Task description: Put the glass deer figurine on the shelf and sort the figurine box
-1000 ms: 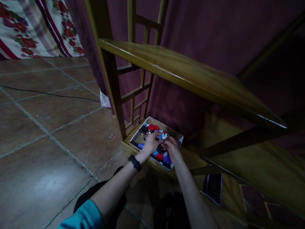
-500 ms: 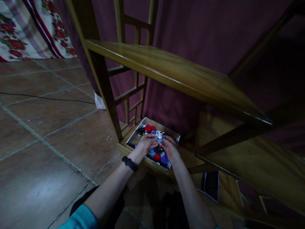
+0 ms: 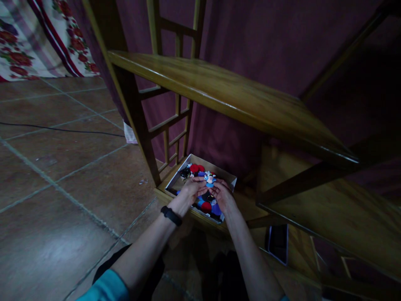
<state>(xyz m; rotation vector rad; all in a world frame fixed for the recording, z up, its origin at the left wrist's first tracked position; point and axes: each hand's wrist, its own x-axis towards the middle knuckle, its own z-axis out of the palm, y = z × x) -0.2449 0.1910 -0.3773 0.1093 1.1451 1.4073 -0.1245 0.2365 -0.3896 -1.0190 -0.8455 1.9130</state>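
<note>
Between my two hands is a small blue and white figurine, pinched by the fingers from both sides. My left hand is closed on its left side, and my right hand grips its right side. Both hands are over an open white cardboard box on the low wooden shelf. Inside the box lie several small figures, among them one with a red top and a red round piece. My hands and forearms hide part of the contents.
A thick wooden shelf board juts out above the box. The lattice side frame rises at its left. A dark tray stands on the lower shelf to the right. A black cable crosses the tiled floor.
The figurine stays held between both hands and has shifted very slightly. The view has moved a little; the box has not visibly moved.
</note>
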